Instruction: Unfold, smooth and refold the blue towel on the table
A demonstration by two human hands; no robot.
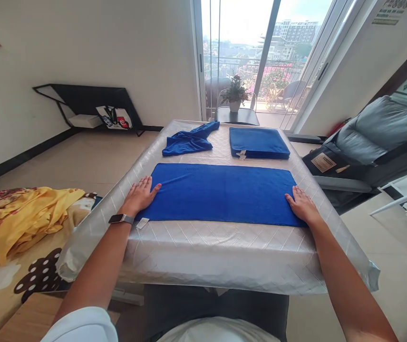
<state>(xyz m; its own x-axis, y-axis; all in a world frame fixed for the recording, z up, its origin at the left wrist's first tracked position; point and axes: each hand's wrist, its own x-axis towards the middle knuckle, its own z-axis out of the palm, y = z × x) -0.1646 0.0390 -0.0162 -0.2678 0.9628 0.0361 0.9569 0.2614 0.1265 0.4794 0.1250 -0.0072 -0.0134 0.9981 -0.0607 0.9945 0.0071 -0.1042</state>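
A blue towel (221,194) lies spread out as a long rectangle across the table, with a white tag at its near left corner. My left hand (140,195) rests flat on its left end, thumb apart from the fingers; a watch is on that wrist. On the right end lies my right hand (301,203), also flat with fingers stretched out. Beyond the spread towel, a stack of folded blue towels (258,141) sits at the right, a white tag at its front edge. A crumpled blue towel (190,138) lies at the far left.
A silvery quilted cover drapes the table (225,251). Left of it, yellow cloth (35,213) is heaped on a patterned bed. A dark recliner (378,137) stands at the right. Behind the table, a potted plant (235,97) stands on a chair before sliding glass doors.
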